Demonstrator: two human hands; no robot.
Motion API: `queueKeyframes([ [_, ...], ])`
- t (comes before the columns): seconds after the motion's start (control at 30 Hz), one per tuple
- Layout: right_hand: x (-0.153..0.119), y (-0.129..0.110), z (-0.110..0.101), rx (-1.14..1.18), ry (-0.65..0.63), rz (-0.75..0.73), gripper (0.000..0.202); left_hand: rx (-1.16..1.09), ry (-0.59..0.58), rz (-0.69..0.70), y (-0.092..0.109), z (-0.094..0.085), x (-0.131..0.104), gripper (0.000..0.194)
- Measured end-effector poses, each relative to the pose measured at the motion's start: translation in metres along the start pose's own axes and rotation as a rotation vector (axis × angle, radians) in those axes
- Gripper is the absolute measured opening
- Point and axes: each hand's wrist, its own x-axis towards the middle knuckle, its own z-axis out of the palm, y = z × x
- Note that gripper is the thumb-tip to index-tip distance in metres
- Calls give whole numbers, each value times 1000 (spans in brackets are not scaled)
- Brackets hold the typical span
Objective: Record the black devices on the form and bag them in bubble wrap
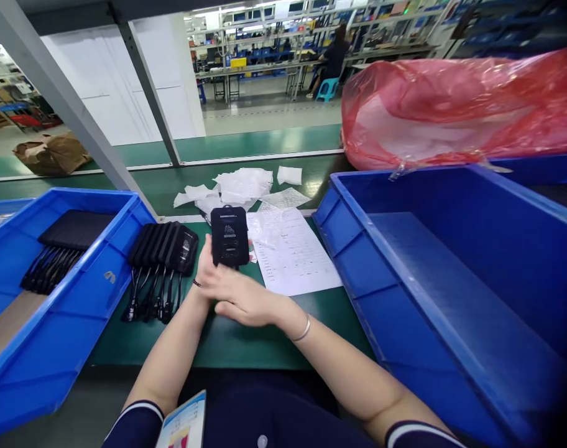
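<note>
A flat black box-shaped device with pale print on its face, like a power adapter [229, 236], stands nearly upright above the bench. My left hand [206, 258] is shut on its left edge, with fingers passing behind it. Across my left palm and wrist lies my right hand [241, 295], slightly blurred, its fingers stretched out and thumb apart; I see nothing in it. The lower end of the adapter is partly covered by this hand. Left of them, a row of similar black adapters [162, 246] stands on the bench, with their black cables [155, 295] pointing toward me.
On the left, a blue bin [78, 298] contains more black adapters and cables. A larger blue bin [358, 267] stands right, with a red plastic bag [451, 112] behind it. Printed paper [297, 261] and crumpled white wrapping [244, 185] lie beyond my hands. A grey post [73, 93] rises left.
</note>
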Motion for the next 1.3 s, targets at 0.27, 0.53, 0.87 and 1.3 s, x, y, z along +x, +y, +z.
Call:
queueKeyframes([
  [0.27,-26,48,44,657,871,425,40,-11,0,-25,0,-22,-3,70],
  [0.53,-26,43,63,987,586,532,69,19,29,42,-5,-28,-4,68],
  [0.87,-28,44,55,954,518,612,40,-92,-2,-94,-10,-19,-7,72],
  [1.3,-29,44,54,944,519,578,40,-132,-58,-140,-9,-19,-9,75],
])
